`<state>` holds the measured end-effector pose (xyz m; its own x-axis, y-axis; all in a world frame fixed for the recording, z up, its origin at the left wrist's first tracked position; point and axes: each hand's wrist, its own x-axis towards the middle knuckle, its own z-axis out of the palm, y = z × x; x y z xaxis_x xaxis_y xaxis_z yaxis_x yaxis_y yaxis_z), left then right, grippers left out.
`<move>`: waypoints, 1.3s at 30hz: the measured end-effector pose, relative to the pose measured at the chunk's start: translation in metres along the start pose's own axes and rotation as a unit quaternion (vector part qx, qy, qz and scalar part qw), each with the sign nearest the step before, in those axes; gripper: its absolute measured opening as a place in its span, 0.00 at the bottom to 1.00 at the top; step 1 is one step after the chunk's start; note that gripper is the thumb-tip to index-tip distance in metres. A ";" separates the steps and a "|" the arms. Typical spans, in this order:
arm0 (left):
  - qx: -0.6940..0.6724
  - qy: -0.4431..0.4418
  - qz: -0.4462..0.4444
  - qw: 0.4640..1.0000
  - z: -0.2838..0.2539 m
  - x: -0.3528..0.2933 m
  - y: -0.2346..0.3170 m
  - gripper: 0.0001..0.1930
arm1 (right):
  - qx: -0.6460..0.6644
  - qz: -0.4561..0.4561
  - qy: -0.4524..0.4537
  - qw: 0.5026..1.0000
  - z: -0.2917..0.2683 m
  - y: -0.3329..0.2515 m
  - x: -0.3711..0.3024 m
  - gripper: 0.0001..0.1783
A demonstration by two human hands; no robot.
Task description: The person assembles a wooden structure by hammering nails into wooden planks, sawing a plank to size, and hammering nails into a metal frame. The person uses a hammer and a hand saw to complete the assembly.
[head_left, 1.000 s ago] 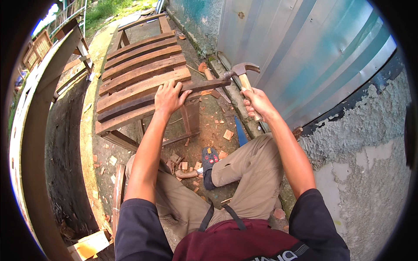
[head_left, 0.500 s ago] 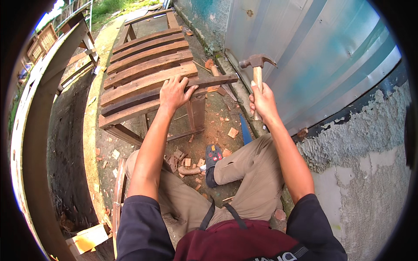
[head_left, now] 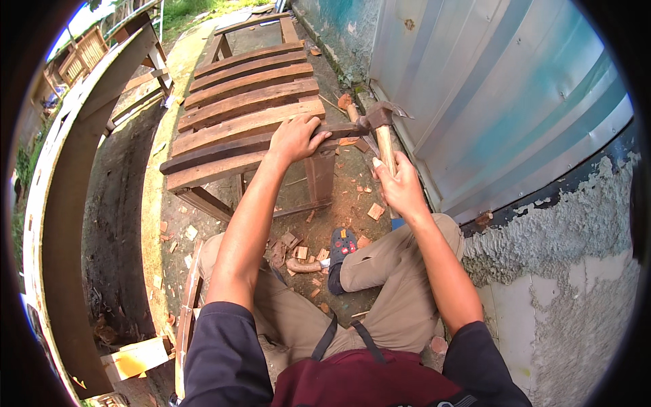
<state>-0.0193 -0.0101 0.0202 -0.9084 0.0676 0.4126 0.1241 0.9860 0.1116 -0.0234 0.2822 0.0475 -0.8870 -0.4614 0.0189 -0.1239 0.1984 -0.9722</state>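
A dark wooden slat point(head_left: 224, 153) lies across the near end of a slatted wooden frame point(head_left: 254, 115), with its right end sticking out past the frame's side. My left hand point(head_left: 296, 138) grips this slat from above, thumb along its near edge. In my right hand point(head_left: 401, 186) is a claw hammer point(head_left: 384, 144), held round its wooden handle. The hammer's rusty head meets the slat's right end, with its claw facing the metal sheet. Part of the slat is hidden under my left hand.
On the right stands a corrugated metal sheet point(head_left: 488, 102) above a rough cement wall point(head_left: 556, 217). Wood chips point(head_left: 376, 211) and a curved wooden handle point(head_left: 305, 266) lie on the ground by my foot point(head_left: 344, 243). A long board point(head_left: 61, 224) rises at the left.
My right hand has swung the hammer down and left onto the slat's end. The slat has slid left along the frame, its left end now jutting out. My left hand stays on it.
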 end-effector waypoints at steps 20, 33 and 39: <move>0.103 0.008 -0.046 0.994 0.014 0.009 0.024 0.27 | -0.117 -0.012 0.024 0.993 -0.006 -0.015 0.048 0.22; 0.113 0.074 -0.017 0.991 0.020 0.001 0.016 0.23 | -0.230 0.009 -0.057 0.972 -0.013 -0.018 0.060 0.20; 0.109 0.074 -0.013 0.991 0.019 -0.002 0.013 0.24 | -0.012 -0.054 0.030 0.998 -0.023 -0.078 0.061 0.26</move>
<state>-0.0240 0.0053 0.0035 -0.8394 0.0353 0.5423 -0.0016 0.9977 -0.0675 -0.0777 0.2587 0.1301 -0.8929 -0.4284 0.1384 -0.2305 0.1711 -0.9579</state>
